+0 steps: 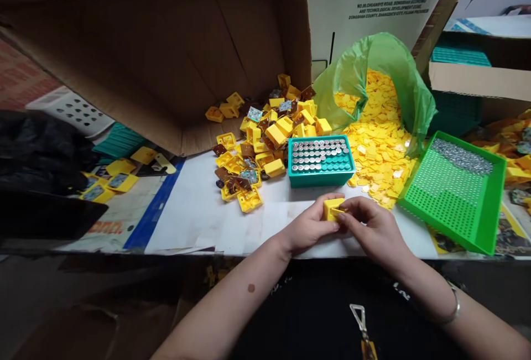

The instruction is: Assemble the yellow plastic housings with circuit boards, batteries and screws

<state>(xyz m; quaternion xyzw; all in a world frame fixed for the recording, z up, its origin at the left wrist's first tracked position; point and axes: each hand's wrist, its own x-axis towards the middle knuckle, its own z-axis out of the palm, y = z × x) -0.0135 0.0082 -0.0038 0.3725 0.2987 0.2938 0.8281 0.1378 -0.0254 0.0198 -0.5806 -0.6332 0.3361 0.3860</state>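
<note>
My left hand is closed around a small yellow plastic case, holding it just above the table's front edge. The thumb and fingers of my right hand pinch a thin yellow plastic cover against the near right side of that case. Fingertips partly hide where the two pieces meet. Right behind my hands stands a teal tray with rows of silver button cells; several slots at its front right show no cell. Loose flat yellow covers are heaped behind my right hand.
A big cardboard box lies open toward yellow cases with wires and brown plates. The cover heap spills from a green bag. At right, a green perforated basket holds small metal parts. A white basket stands left.
</note>
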